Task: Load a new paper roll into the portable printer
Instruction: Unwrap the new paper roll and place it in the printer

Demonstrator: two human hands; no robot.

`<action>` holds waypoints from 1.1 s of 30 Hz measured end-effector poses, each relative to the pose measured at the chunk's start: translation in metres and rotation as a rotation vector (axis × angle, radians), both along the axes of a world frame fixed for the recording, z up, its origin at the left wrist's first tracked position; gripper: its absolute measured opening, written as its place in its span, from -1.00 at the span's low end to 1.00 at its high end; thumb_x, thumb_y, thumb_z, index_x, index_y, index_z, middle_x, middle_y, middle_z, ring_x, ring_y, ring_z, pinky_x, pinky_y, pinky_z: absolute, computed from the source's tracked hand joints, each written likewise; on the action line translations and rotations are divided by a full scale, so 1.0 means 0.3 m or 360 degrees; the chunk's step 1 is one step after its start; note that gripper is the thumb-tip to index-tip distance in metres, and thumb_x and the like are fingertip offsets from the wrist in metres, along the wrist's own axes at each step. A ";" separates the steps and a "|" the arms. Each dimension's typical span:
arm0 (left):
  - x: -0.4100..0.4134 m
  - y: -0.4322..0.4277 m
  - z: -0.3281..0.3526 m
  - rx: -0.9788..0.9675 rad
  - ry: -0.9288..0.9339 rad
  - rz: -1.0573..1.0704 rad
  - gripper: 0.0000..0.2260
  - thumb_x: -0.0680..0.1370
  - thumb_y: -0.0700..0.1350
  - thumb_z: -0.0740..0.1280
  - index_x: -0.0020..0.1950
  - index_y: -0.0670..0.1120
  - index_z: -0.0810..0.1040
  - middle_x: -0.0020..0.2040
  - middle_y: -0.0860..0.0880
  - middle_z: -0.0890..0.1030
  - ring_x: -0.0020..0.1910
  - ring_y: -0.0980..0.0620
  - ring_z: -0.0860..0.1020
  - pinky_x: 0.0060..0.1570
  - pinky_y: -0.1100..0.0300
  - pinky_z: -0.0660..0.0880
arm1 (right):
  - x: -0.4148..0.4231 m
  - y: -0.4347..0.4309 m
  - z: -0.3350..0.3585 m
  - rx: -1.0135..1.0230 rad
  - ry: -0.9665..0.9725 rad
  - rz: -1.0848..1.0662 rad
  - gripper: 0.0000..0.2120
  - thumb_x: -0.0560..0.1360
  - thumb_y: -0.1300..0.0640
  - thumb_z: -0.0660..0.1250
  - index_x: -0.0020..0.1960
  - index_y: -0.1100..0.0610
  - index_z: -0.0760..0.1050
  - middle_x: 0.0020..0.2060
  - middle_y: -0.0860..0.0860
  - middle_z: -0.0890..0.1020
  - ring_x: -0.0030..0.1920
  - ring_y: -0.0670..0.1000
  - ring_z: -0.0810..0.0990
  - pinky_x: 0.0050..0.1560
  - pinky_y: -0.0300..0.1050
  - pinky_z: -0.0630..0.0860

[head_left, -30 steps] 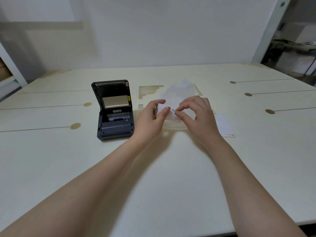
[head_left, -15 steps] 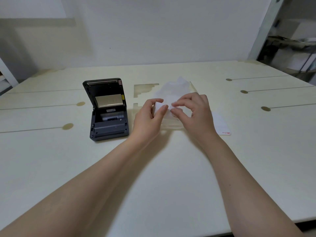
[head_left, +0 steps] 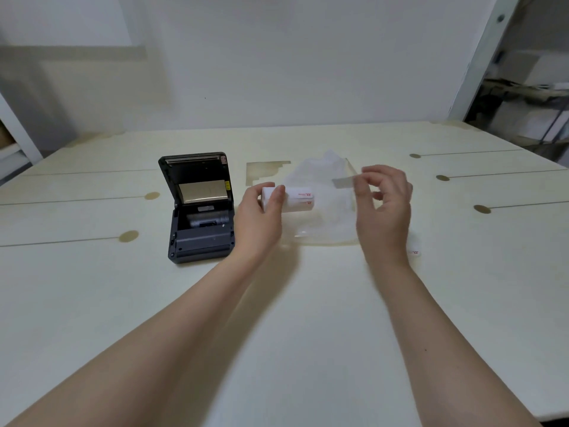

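A dark grey portable printer (head_left: 199,229) sits on the table left of centre with its lid raised and its paper bay showing. My left hand (head_left: 258,220) grips a white paper roll (head_left: 297,200) with small red print, held lying sideways just right of the printer. My right hand (head_left: 385,211) is apart from the roll, further right, pinching a small clear strip (head_left: 343,182) between thumb and fingertips. Below both hands lies a crumpled clear plastic wrapper (head_left: 323,211).
The cream table (head_left: 277,318) has round brown marks and thin lines on both sides. A white slip with red print (head_left: 414,249) pokes out from behind my right wrist. A wall stands behind the table; shelving is at the far right.
My hands have drawn apart. The left now holds the roll in plain sight, moved left toward the printer, and the right has pulled a clear strip away to the right.
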State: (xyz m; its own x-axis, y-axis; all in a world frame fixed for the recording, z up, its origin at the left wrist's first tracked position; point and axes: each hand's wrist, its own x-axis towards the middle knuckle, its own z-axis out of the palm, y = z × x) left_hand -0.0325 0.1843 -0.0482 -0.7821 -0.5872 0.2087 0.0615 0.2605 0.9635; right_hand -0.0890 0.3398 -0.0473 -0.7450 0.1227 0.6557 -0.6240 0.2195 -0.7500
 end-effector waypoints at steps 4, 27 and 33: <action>0.037 0.001 -0.029 -0.0215 -0.0014 -0.0120 -0.77 0.61 0.05 0.27 0.23 0.03 0.50 -0.25 0.09 0.48 -0.20 0.11 0.54 -0.08 0.30 0.48 | -0.047 0.013 -0.033 0.0150 -0.0537 -0.0210 -0.78 0.58 0.09 0.27 0.00 0.21 0.62 0.17 0.05 0.55 0.23 0.03 0.34 0.29 -0.12 0.31; 0.169 -0.053 0.001 -0.0181 0.0103 -0.0109 -0.81 0.59 0.02 0.30 0.19 0.06 0.53 -0.32 0.12 0.42 -0.41 0.22 0.37 -0.35 0.39 0.32 | 0.099 -0.056 0.002 0.0412 -0.0189 0.0324 -0.86 0.49 0.08 0.41 0.03 -0.10 0.57 0.02 -0.12 0.56 0.05 -0.03 0.53 -0.12 -0.31 0.39; 0.235 -0.173 0.023 -0.0161 0.0148 -0.0085 -0.77 0.54 0.12 0.28 0.16 0.11 0.53 -0.11 -0.07 0.64 -0.19 -0.09 0.54 -0.14 0.11 0.46 | 0.198 -0.213 0.028 0.0509 -0.0289 0.0718 -0.67 0.46 0.15 0.46 0.14 -0.15 0.55 0.05 -0.20 0.59 -0.08 -0.28 0.58 -0.04 -0.35 0.48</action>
State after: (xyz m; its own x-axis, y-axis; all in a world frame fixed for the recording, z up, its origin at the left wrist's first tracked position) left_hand 0.0381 0.1323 -0.0412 -0.7863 -0.5175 0.3375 0.1656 0.3497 0.9221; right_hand -0.0295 0.2760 -0.0390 -0.7815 -0.4163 0.4647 -0.5759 0.1948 -0.7940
